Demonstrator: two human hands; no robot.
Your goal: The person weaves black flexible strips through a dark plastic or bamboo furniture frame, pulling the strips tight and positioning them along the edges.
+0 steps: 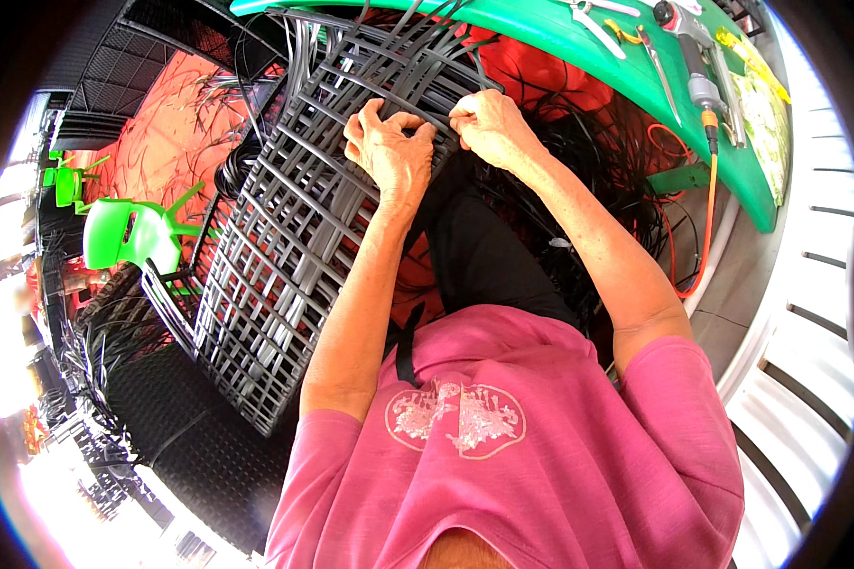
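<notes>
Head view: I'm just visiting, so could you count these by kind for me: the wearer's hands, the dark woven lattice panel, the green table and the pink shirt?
Left hand and right hand: 2
Dark woven lattice panel: 1
Green table: 1
Pink shirt: 1
Total: 5

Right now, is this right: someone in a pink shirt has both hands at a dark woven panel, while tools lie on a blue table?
Not quite: the table is green, not blue, as the head view shows. The rest is right: someone in a pink shirt has the left hand and right hand at a dark woven panel, while tools lie on that table.
</notes>
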